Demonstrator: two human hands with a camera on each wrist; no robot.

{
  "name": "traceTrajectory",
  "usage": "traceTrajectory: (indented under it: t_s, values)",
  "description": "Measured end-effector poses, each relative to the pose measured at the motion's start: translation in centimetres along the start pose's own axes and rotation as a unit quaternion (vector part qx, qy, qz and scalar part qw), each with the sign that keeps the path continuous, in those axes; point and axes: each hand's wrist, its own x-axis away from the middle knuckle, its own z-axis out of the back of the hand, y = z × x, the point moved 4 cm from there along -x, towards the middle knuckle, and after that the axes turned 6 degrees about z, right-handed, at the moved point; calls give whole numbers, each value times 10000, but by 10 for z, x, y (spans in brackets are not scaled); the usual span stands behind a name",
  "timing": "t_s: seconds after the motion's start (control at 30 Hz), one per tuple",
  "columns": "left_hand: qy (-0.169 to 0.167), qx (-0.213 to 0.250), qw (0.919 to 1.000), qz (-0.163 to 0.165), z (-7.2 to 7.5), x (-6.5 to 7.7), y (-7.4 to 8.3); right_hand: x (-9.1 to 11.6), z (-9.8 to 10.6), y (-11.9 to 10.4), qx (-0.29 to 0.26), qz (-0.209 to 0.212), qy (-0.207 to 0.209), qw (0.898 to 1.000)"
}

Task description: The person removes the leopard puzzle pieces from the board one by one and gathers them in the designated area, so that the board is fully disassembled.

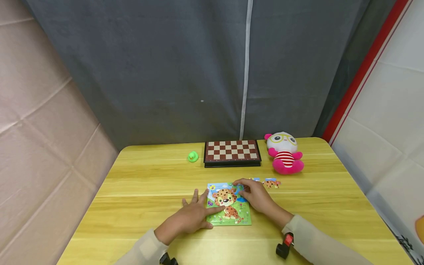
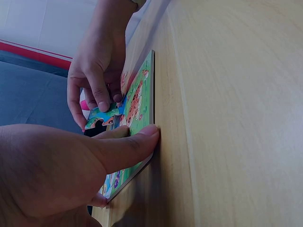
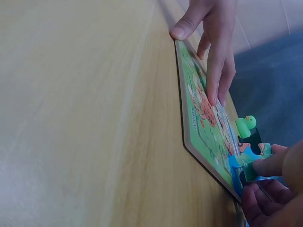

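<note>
A leopard jigsaw puzzle in a flat tray lies on the wooden table in front of me. My left hand rests at its left side with fingers spread; the index finger touches the picture and the thumb presses the front edge. At the upper right of the puzzle, my right hand pinches a green and blue puzzle piece between thumb and fingers. In the right wrist view that piece is tilted up from the board, its lower edge close over the blue gap. Loose spotted puzzle pieces lie just beyond the right hand.
A folded chessboard stands at the back of the table. To its left sits a green toy duck, and to its right a pink and white plush toy. A grey curtain hangs behind the table's far edge.
</note>
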Motion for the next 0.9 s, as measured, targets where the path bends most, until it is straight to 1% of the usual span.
traceTrajectory:
  t_s: [0.47,0.67,0.9]
  values:
    - [9,0,10000,-24,-2,0,0,0,2,3,-168,-200,-45,9997]
    - [10,6,10000,-28,-3,-1,-1,0,6,5,-304,-361,16,9989]
    - [1,11,10000,-18,-2,0,0,4,15,10,-309,-364,113,9988]
